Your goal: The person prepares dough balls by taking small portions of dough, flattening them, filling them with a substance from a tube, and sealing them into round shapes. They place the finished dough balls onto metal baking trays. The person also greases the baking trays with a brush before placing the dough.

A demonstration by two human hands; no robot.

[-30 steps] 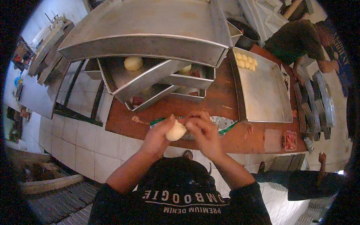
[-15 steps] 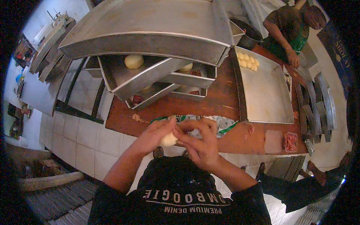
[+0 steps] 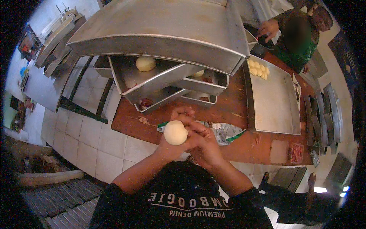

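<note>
A smooth, pale dough ball is held up in front of my body, just above the near edge of the wooden table. My left hand is closed around it from below, its fingers partly hidden behind the ball. From the right, my right hand is closed in against the ball's side, fingers bent and overlapping the left ones. A crumpled white and green plastic wrapper lies on the table just beyond my hands.
Stacked metal trays stand ahead, a dough ball inside one. Right of them, a large tray holds several small dough pieces. A container of reddish filling sits at the table's right end. A co-worker stands far right.
The dough ball has come up into full view between my hands, which have shifted slightly. The co-worker's hand has moved from beside the large tray to the dark pan at the back.
</note>
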